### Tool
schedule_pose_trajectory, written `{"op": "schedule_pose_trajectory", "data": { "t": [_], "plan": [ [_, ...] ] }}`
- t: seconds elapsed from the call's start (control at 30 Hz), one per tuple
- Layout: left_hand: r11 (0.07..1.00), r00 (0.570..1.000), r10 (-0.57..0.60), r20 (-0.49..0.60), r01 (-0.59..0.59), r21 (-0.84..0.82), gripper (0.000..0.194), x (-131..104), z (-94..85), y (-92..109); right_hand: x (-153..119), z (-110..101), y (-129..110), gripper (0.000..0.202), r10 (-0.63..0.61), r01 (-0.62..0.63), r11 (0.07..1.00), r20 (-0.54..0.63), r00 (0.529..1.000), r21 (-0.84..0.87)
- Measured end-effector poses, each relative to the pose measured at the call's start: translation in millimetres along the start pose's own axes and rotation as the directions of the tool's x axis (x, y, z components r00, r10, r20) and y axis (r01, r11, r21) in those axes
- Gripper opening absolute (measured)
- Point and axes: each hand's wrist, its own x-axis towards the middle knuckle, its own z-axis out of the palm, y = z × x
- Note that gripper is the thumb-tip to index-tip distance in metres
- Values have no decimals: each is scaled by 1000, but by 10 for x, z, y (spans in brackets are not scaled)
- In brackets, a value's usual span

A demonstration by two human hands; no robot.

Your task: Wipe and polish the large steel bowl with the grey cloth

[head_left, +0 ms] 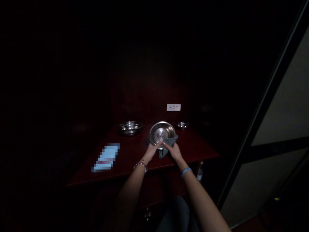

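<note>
Steel bowl [161,130] is at 12 o'clock of both hands, tilted w/ its inside facing the wearer, over the table [131,154]; can't tell if its underside touches the tabletop. L hand [151,151] is at the bowl's 7 o'clock, gripping the near rim, thumb over the edge & pointing in; its other fingers are mostly hidden under the bowl. R hand [174,151] is at the bowl's 5 o'clock, closed on a grey cloth [169,141], thumb on top, pressing it to the rim. Thumb tips are close together at approx. 6 o'clock of the bowl. Cloth covers the rim from approx. 4 to 6 o'clock, w/ a loose corner hanging down btwn the hands.

Rel. to the steel bowl: stacked dishes [129,127], also shiny metal, at 9-10 o'clock, well apart; small dish [182,125] near, at 2 o'clock; wall socket [173,107] at 1 o'clock, above table level; pixelated light-blue item [106,158] at 8 o'clock, flat on the table, contents unreadable. Bottle [200,172] at 4-5 o'clock, partly hidden, beyond the table's R edge & lower. Beaded bracelet [141,166] on L wrist, blue band [186,172] on R wrist. Rest of room v. dark.
</note>
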Motion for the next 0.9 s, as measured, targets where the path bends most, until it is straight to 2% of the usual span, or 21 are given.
{"op": "schedule_pose_trajectory", "data": {
  "t": [0.4,0.9],
  "plan": [
    [1000,1000,5,7,-5,8,55,5,-6,-4,5,5,11,52,1,-1,1000,5,1000,7],
    [1000,1000,-2,4,2,11,58,1,2,20,-41,8,-89,54,22,-22,1000,-2,1000,8]
  ]
}}
